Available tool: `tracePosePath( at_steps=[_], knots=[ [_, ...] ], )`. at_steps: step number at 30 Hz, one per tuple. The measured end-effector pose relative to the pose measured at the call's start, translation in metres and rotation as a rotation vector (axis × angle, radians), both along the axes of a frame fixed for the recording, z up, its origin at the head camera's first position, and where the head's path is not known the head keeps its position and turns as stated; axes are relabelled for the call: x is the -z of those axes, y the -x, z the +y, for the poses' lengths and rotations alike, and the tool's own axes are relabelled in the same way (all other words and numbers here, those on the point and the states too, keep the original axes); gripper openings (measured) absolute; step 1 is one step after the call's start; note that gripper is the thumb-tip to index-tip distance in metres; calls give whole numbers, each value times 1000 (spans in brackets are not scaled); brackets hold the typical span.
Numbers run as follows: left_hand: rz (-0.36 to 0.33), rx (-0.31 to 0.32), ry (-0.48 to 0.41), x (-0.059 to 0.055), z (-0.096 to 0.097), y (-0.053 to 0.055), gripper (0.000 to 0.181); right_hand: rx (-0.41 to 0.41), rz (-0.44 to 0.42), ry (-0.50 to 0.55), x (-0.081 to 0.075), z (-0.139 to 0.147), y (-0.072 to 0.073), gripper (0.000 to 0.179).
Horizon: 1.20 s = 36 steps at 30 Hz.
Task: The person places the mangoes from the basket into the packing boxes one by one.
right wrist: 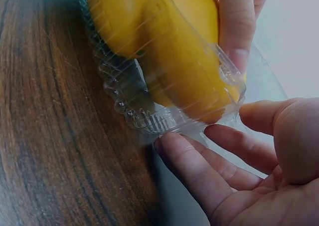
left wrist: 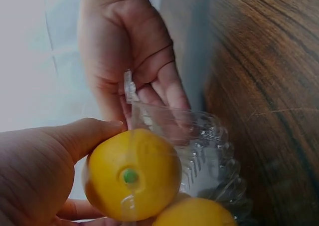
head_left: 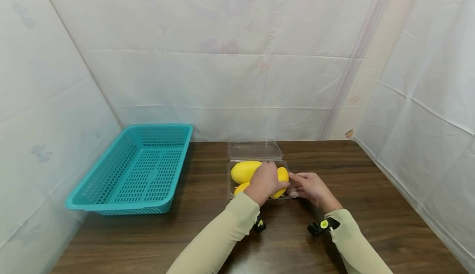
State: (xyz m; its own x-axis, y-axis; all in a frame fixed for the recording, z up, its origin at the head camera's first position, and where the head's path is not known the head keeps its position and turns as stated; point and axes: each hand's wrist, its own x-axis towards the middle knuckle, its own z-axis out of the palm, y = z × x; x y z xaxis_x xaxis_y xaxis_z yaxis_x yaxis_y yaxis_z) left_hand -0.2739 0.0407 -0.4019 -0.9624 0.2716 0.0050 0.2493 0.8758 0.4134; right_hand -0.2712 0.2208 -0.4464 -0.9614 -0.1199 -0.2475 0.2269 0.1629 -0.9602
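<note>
A clear plastic clamshell box [head_left: 256, 152] stands on the table with its lid raised at the back, holding several yellow mangoes [head_left: 245, 171]. My left hand [head_left: 264, 182] reaches over it and grips the mango at its right side [head_left: 283, 175]; the left wrist view shows that mango [left wrist: 137, 173] end-on, with a green stem spot and the thumb along its side. Beside the box's right wall is my right hand [head_left: 311, 188], its fingertips [right wrist: 172, 141] touching the clear plastic from outside. The right wrist view shows its fingers spread and loosely bent, the thumb near the rim.
A turquoise perforated plastic basket [head_left: 172, 175] sits to the left on the dark wood-grain table [head_left: 208, 224]. White patterned sheeting [head_left: 222, 80] hangs behind the table and along both sides.
</note>
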Motion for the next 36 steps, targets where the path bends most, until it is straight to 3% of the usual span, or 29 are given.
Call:
tracePosePath(
  at_steps=[7, 12, 19, 26, 31, 36],
  knots=[
    [67, 3, 152, 5, 6, -1, 84, 13, -8, 5, 1, -2, 2, 42],
    [75, 9, 176, 8, 6, 0, 88, 9, -11, 1, 1, -3, 2, 42],
    [61, 42, 88, 6, -6, 1, 81, 21, -11, -29, 2, -1, 5, 39],
    [57, 66, -70, -9, -34, 6, 53, -1, 10, -52, -2, 0, 10, 46],
    [80, 38, -192, -16, -67, 18, 36, 3, 0, -57, -8, 4, 18, 46],
    [149, -45, -302, -11, -103, 33, 20, 13, -6, -79, -13, 12, 28, 48]
  ],
)
